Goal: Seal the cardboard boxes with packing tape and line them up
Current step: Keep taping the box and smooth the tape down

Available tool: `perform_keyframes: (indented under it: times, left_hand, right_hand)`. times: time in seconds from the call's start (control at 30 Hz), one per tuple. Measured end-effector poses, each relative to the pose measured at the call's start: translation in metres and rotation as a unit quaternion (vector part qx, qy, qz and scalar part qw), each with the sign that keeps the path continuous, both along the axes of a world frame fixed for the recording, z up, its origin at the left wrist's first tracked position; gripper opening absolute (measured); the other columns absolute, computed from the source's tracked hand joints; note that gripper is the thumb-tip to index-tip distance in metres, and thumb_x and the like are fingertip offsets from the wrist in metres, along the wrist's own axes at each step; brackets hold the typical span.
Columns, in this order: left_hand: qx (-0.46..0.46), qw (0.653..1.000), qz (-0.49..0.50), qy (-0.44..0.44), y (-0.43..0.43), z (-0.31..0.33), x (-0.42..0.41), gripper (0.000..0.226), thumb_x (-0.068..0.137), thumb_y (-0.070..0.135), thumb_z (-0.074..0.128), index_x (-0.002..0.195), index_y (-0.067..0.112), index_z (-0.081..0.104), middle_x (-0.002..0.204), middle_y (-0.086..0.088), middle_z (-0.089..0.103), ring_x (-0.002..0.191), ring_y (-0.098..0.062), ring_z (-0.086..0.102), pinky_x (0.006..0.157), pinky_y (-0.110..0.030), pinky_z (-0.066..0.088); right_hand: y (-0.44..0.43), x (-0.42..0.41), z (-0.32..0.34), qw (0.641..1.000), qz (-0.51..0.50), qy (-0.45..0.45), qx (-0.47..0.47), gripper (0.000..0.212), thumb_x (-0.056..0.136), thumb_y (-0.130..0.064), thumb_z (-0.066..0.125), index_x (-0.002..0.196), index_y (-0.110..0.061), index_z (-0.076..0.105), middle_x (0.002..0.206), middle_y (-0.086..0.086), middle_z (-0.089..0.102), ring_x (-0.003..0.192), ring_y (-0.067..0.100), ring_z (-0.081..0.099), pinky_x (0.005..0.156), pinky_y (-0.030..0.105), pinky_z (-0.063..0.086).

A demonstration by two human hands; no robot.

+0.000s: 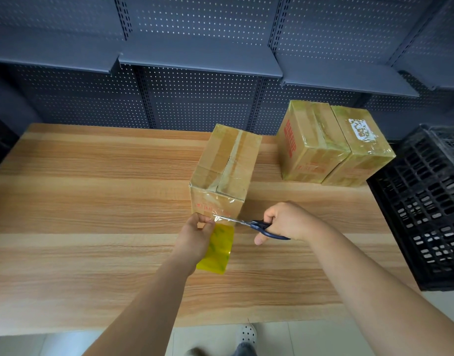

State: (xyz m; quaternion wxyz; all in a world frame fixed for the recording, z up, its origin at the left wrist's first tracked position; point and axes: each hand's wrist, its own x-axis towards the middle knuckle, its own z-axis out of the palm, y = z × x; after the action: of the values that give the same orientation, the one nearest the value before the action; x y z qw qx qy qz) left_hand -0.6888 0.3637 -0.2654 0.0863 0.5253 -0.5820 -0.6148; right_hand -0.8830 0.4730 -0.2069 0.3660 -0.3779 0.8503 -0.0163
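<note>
Pinching taut tape strip with left hand, yellow roll hanging at 6 o'clock. Gripping scissors in right hand, blades pointing 9 o'clock across strip. Box at 12 o'clock, touching strip, long axis 12-6. 2 taped boxes at 2 o'clock.
</note>
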Motion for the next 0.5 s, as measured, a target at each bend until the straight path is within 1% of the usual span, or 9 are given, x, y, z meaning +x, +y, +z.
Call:
perform_keyframes:
  times: [0.07,0.17,0.23,0.33,0.4,0.5]
  left_hand:
    - [-0.001,1.0,-0.006,0.002,0.0,0.0,0.001,0.015,0.096,0.038,0.055,0.091,0.025,0.057,0.096,-0.005,0.066,0.081,-0.026,0.06,0.068,-0.038,0.051]
    - [-0.015,1.0,-0.025,-0.006,-0.001,0.001,0.0,0.009,0.096,0.033,0.055,0.089,0.027,0.057,0.091,-0.004,0.067,0.078,-0.024,0.059,0.066,-0.035,0.048]
    - [-0.024,0.999,-0.031,-0.015,-0.001,0.001,-0.001,0.008,0.095,0.032,0.055,0.089,0.027,0.057,0.088,-0.002,0.066,0.075,-0.022,0.058,0.065,-0.033,0.046]
    - [-0.044,0.997,-0.051,-0.037,0.0,0.003,-0.002,0.008,0.096,0.032,0.054,0.091,0.028,0.058,0.088,-0.001,0.064,0.076,-0.02,0.056,0.063,-0.03,0.043]
    - [-0.052,0.996,-0.063,-0.043,0.001,0.005,-0.004,0.008,0.096,0.031,0.053,0.092,0.028,0.059,0.087,0.0,0.061,0.076,-0.02,0.055,0.061,-0.029,0.042]
    - [-0.06,0.994,-0.074,-0.047,0.003,0.006,-0.007,0.008,0.096,0.03,0.054,0.091,0.027,0.059,0.086,0.003,0.059,0.076,-0.017,0.053,0.062,-0.029,0.041]
  right_hand:
    - [0.002,0.0,0.002,1.0,0.011,-0.014,0.006,0.055,0.048,-0.065,0.085,0.078,-0.024,0.065,0.076,-0.009,0.061,0.07,0.011,0.055,0.061,0.026,0.041]
    - [0.003,0.005,0.008,0.997,0.062,-0.025,0.043,0.06,0.054,-0.073,0.078,0.091,-0.029,0.061,0.093,-0.01,0.061,0.085,0.01,0.058,0.073,0.029,0.048]
    - [0.004,0.007,0.012,0.995,0.081,-0.025,0.058,0.059,0.059,-0.075,0.074,0.095,-0.029,0.059,0.097,-0.01,0.06,0.089,0.011,0.058,0.075,0.029,0.048]
    - [0.008,0.005,0.011,0.995,0.079,-0.021,0.06,0.062,0.059,-0.077,0.072,0.097,-0.03,0.061,0.1,-0.01,0.062,0.092,0.012,0.059,0.083,0.031,0.051]
    - [0.01,0.002,0.009,0.995,0.077,-0.015,0.06,0.063,0.056,-0.079,0.072,0.094,-0.03,0.061,0.097,-0.009,0.062,0.09,0.012,0.059,0.081,0.031,0.05]
    - [0.012,0.001,0.009,0.994,0.082,-0.012,0.069,0.058,0.058,-0.078,0.072,0.091,-0.032,0.059,0.095,-0.009,0.061,0.087,0.012,0.058,0.076,0.03,0.048]
